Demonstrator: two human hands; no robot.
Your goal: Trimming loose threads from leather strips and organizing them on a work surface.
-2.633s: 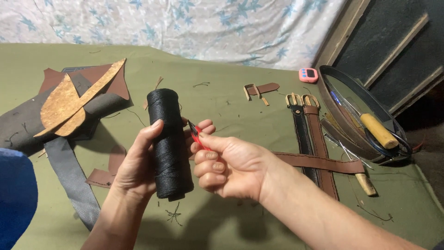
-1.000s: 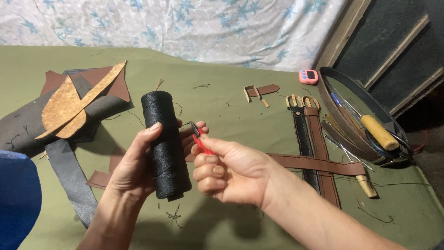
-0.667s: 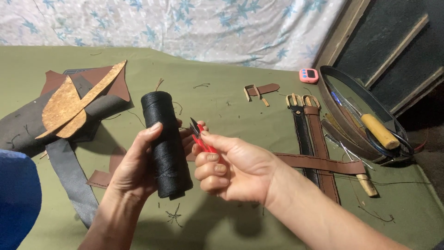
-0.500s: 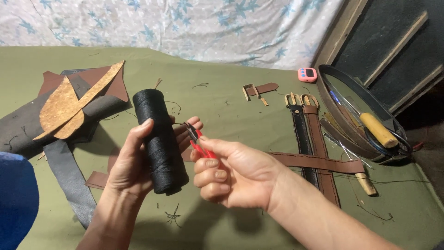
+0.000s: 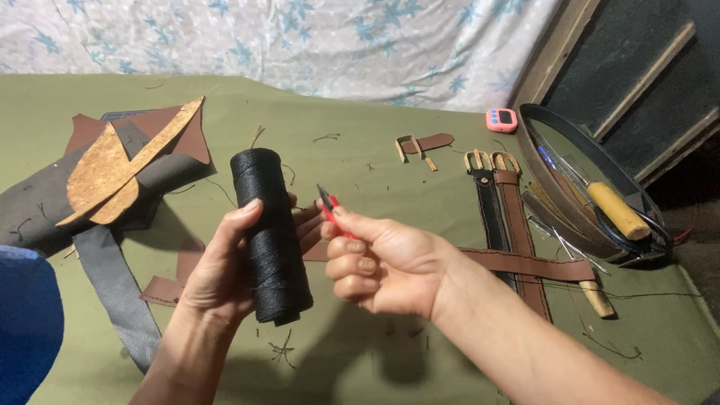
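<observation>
While the left hand wraps the black thread spool upright above the table's near edge, the right hand pinches red snips just beside its upper half, tips toward it.

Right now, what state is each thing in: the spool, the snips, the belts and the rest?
Thread spool: upright, slightly tilted, held off the table in the left hand.
Red snips: in the right hand, tips pointing up beside the spool.
Two belts: flat, side by side, a brown strap across them.
Leather scraps: piled, overlapping.
Coiled belt: looped around tools.
</observation>
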